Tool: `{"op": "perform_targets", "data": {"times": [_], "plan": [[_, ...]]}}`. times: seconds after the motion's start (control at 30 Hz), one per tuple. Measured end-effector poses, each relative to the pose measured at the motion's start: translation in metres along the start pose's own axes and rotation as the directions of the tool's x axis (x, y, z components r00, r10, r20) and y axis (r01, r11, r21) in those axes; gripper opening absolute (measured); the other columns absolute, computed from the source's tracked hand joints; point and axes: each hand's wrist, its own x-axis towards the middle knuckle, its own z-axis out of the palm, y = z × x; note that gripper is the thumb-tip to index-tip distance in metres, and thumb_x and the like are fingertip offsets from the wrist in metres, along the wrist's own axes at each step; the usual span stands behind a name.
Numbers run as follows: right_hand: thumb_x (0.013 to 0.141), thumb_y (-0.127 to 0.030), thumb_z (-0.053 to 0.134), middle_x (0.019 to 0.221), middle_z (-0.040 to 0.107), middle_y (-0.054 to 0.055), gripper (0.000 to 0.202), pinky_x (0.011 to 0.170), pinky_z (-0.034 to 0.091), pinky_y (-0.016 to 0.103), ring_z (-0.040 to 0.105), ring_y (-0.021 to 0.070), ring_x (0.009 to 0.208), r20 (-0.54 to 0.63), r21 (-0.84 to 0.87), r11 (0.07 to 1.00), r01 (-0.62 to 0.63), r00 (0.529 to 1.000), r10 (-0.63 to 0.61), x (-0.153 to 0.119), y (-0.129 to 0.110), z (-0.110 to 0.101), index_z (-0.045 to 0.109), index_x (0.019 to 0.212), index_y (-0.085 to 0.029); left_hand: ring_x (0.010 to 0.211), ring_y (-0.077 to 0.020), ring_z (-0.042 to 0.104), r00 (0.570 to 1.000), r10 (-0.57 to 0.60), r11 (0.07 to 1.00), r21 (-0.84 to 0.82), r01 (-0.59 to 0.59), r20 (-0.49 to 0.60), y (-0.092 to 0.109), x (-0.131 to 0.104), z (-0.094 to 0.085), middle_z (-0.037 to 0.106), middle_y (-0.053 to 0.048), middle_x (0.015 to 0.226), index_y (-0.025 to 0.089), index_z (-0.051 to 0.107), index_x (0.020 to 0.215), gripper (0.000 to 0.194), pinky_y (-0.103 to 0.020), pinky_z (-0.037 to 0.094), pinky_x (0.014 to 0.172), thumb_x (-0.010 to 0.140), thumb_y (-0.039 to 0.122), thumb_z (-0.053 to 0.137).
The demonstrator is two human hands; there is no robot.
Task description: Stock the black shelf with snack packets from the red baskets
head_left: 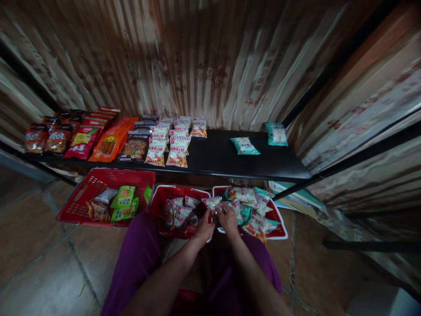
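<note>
Between my hands, above the gap between two red baskets, is a small white snack bag with red print and a striped top edge. My left hand pinches it from the left, and my right hand grips its right side. Shadow hides part of the fingers. Below and left, the middle basket holds several like white snack bags. On the right, a white-rimmed red basket is heaped with white and teal snack bags.
A low black shelf carries rows of white snack bags, dark, orange and red packs at left. Two teal bags lie towards its right. A larger red basket at left holds green packets. Black posts frame the shelf.
</note>
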Motion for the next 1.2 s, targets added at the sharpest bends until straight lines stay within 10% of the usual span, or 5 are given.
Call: {"op": "perform_targets", "data": {"times": [0.23,0.53,0.7,1.0,1.2], "plan": [[0.074,-0.053,0.053,0.070,0.059,0.000,0.033,0.066,0.046,0.031,0.056,0.0176,0.066,-0.103,0.292,0.949,0.117,0.991,-0.090,-0.021,-0.073,-0.031,0.055,0.079,-0.021,0.130,-0.0227,0.041,0.946,0.303,0.952,0.002,-0.305,-0.118,0.058,-0.035,-0.035,0.053,-0.007,0.135,0.023,0.056,0.122,0.051,-0.039,0.026,0.111,0.072,0.018,0.061],[0.066,-0.051,0.069,0.074,0.062,0.001,0.036,0.055,0.050,0.029,0.058,0.0163,0.063,0.021,0.658,0.753,0.016,0.999,-0.039,-0.059,-0.151,-0.040,0.055,0.082,-0.022,0.104,-0.0245,0.062,0.981,0.193,0.858,-0.483,-0.176,-0.013,0.100,-0.079,-0.080,0.063,-0.013,0.119,0.017,0.051,0.124,0.062,-0.037,0.049,0.090,0.069,0.037,0.072],[0.069,-0.052,0.067,0.104,0.066,0.009,0.048,0.082,0.050,0.038,0.062,0.0219,0.092,-0.216,0.511,0.806,0.297,0.953,-0.214,-0.055,-0.177,-0.064,0.059,0.104,-0.020,0.104,-0.0235,0.062,0.948,0.317,0.872,-0.380,-0.308,-0.042,0.120,-0.102,-0.103,0.065,-0.011,0.118,0.016,0.056,0.120,0.051,-0.034,0.049,0.090,0.073,0.033,0.067],[0.075,-0.052,0.058,0.074,0.069,0.003,0.039,0.055,0.043,0.026,0.058,0.0159,0.063,0.270,0.198,0.894,0.402,0.855,-0.444,-0.062,-0.230,-0.122,0.072,0.085,-0.017,0.103,-0.0213,0.061,0.900,0.428,0.900,-0.132,-0.416,0.081,0.136,-0.137,-0.123,0.065,-0.008,0.118,0.017,0.052,0.128,0.050,-0.032,0.049,0.090,0.080,0.032,0.058],[0.078,-0.048,0.054,0.059,0.060,0.000,0.033,0.049,0.035,0.023,0.049,0.0131,0.054,0.082,0.085,0.872,0.482,0.869,-0.488,-0.071,-0.231,-0.124,0.066,0.070,-0.018,0.094,-0.0199,0.063,0.884,0.462,0.884,-0.118,-0.452,0.071,0.137,-0.148,-0.121,0.068,-0.004,0.109,0.022,0.057,0.120,0.042,-0.029,0.050,0.082,0.080,0.035,0.057]]}}
